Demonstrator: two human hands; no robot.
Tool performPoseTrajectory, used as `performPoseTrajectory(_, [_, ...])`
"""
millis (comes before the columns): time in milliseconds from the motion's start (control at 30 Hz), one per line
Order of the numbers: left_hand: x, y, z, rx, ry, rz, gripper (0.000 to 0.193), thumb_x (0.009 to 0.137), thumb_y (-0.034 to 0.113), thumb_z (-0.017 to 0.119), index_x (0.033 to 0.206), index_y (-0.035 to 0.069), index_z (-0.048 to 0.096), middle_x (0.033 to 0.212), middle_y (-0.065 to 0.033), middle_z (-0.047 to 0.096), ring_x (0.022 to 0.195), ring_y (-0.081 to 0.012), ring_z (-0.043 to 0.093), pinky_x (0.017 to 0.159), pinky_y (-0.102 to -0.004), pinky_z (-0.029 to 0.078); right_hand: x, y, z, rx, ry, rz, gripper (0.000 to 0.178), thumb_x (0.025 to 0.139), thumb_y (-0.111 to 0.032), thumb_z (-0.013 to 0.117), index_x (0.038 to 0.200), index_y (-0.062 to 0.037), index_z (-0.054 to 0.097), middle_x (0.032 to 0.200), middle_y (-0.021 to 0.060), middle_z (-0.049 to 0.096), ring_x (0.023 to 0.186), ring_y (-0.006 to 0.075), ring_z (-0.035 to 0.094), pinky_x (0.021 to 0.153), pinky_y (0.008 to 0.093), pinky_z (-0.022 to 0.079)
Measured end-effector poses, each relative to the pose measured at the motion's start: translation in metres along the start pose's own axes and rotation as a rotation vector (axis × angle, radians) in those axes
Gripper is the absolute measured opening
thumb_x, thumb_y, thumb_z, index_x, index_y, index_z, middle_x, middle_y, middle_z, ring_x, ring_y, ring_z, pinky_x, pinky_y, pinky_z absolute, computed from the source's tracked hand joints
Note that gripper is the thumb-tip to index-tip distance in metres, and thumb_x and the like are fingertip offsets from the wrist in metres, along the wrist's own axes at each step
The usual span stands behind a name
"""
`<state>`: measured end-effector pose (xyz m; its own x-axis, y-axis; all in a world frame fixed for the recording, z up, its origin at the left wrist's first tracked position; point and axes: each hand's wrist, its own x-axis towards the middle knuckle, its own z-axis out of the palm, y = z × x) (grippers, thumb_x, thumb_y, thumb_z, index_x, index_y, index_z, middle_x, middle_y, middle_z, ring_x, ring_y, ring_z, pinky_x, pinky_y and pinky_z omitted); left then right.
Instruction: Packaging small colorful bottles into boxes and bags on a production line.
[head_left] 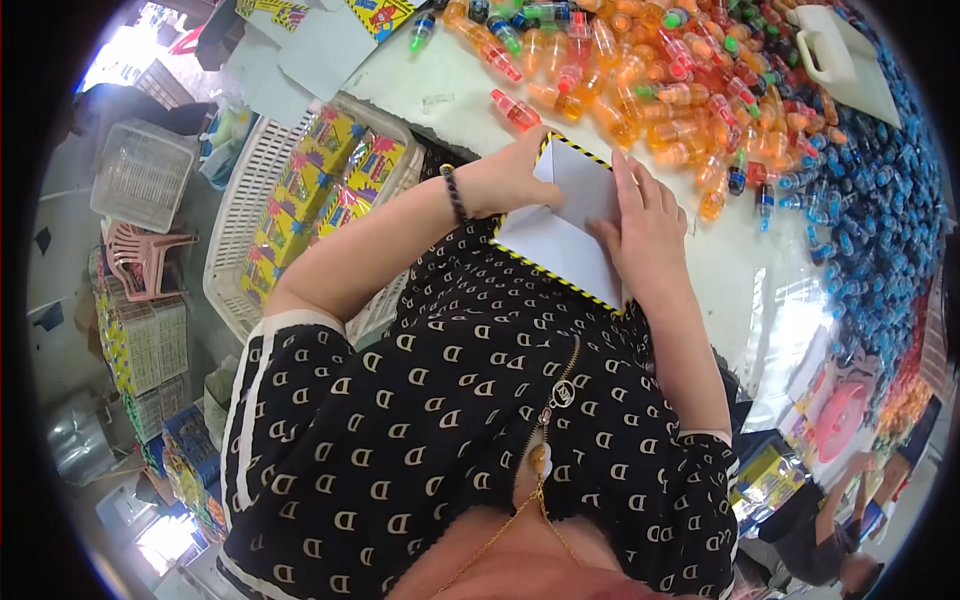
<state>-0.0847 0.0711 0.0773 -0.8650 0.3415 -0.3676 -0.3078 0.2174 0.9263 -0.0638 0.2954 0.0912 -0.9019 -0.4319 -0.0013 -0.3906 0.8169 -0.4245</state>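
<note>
Black patterned clothing [440, 400] sits nearest; beyond it, the left hand [512, 182] and right hand [652, 232] grip an open, white-lined carton [562, 238], orange bottles [680, 95] lying far on the table [725, 265].

The person's 2 hands hold a white-lined carton [575, 255] edged in black and yellow stripes: the left hand [515, 180] at its left side, the right hand [648, 220] at its right, both thumbs inside. Beyond, orange bottles [680, 125] lie heaped on a pale table [730, 290], blue bottles [875, 240] to their right. At left, a white basket [236, 195] holds yellow packs [300, 195].
</note>
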Motion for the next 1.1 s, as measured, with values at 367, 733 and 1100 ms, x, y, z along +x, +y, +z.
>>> performPoseTrajectory(367, [-0.073, 0.101, 0.056, -0.219, -0.283, 0.219, 0.066, 0.086, 0.013, 0.066, 0.142, 0.005, 0.032, 0.127, -0.0135, 0.052, 0.111, -0.0217, 0.056, 0.09, -0.0315, 0.048, -0.056, -0.036, -0.038, 1.075, 0.218, -0.041, 0.087, 0.082, 0.002, 0.059, 0.151, -0.0078, 0.006, 0.151, 0.0152, 0.027, 0.137, 0.0289, 0.031, 0.107, 0.0441, 0.034])
performPoseTrajectory(733, [0.009, -0.029, 0.007, 0.851, 0.327, 0.483, 0.031, 0.085, 0.019, 0.057, 0.113, 0.007, 0.052, 0.117, -0.0097, 0.057, 0.121, -0.0285, 0.049, 0.103, -0.0637, 0.016, -0.035, 0.013, 0.015, -0.033, 0.28, -0.072, 0.077, 0.074, -0.002, 0.07, 0.142, -0.0066, 0.034, 0.141, 0.0202, 0.037, 0.125, 0.0365, 0.041, 0.104, 0.044, 0.039])
performPoseTrajectory(1100, [0.015, 0.016, 0.025, 1.068, 0.599, 0.774, 0.033, 0.084, 0.021, 0.056, 0.115, 0.008, 0.054, 0.114, -0.0073, 0.058, 0.12, -0.0271, 0.047, 0.101, -0.062, 0.021, 0.007, -0.003, -0.023, -0.203, -0.366, -0.2, 0.065, 0.067, -0.02, 0.081, 0.126, -0.0113, 0.054, 0.125, 0.0149, 0.051, 0.116, 0.035, 0.048, 0.093, 0.0453, 0.045])
